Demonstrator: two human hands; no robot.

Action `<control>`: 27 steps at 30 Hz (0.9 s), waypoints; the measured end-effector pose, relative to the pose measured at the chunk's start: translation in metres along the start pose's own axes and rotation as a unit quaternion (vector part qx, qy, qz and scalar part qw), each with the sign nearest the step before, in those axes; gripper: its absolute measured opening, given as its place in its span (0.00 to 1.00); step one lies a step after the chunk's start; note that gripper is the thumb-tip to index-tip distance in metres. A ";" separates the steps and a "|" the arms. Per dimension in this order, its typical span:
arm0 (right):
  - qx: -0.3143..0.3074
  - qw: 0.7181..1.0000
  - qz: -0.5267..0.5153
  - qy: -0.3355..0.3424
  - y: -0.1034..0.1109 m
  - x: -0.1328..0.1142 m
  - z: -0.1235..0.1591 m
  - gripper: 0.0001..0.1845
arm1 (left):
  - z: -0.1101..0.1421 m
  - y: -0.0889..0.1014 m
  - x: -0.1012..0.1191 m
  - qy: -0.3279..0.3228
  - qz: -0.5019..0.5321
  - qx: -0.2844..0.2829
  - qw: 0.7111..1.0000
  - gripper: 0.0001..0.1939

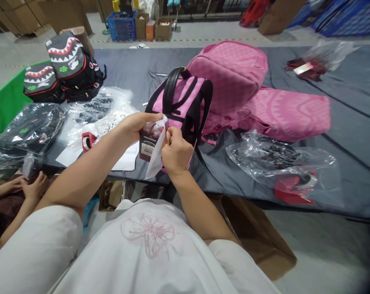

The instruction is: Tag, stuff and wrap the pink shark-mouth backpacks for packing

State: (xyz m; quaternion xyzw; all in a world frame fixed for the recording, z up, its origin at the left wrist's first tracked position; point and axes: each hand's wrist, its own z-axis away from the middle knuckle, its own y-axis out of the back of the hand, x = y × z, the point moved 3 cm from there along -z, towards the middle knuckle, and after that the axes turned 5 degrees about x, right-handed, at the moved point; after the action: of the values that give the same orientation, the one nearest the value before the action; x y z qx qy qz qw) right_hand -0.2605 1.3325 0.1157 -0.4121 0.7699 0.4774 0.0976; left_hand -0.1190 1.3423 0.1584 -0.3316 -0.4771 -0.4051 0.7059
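A small pink backpack [185, 102] with black straps stands upright at the near edge of the grey table [350, 118]. A dark red hang tag [147, 147] with a clear plastic sleeve [156, 157] hangs in front of it. My left hand [136, 124] pinches the top of the tag and sleeve. My right hand [175, 152] is closed on the sleeve's right edge, just in front of the backpack's straps.
More pink backpacks [233, 73] lie behind. Black shark-mouth backpacks [68, 65] are stacked at far left beside bagged ones [32, 128]. A red tape dispenser [87, 141] and crumpled plastic bags [282, 159] lie on the table. Another person's hand [34, 188] shows at lower left. A cardboard box [255, 237] sits below.
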 end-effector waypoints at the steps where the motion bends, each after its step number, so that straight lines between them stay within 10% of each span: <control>1: 0.018 1.000 -0.003 0.006 -0.002 0.000 0.000 0.17 | 0.001 -0.001 0.001 0.020 0.011 -0.005 1.000 0.06; 15: 0.091 0.965 -0.241 -0.039 -0.030 -0.015 0.008 0.16 | 0.005 -0.005 0.028 0.074 -0.185 0.037 0.979 0.10; 23: 0.017 0.776 -0.601 -0.191 -0.048 -0.019 0.022 0.19 | 0.011 -0.007 0.044 -0.090 -0.499 0.035 0.861 0.18; 27: -0.123 0.664 -0.695 -0.247 -0.044 -0.018 0.023 0.20 | 0.006 -0.006 0.040 -0.051 -0.455 -0.009 0.889 0.16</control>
State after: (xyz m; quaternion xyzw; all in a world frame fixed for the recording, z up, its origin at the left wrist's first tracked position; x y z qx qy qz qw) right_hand -0.2224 1.3518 0.0851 -0.7028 0.1421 0.4460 0.5357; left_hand -0.1179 1.3348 0.1986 -0.1046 -0.6078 -0.6685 0.4156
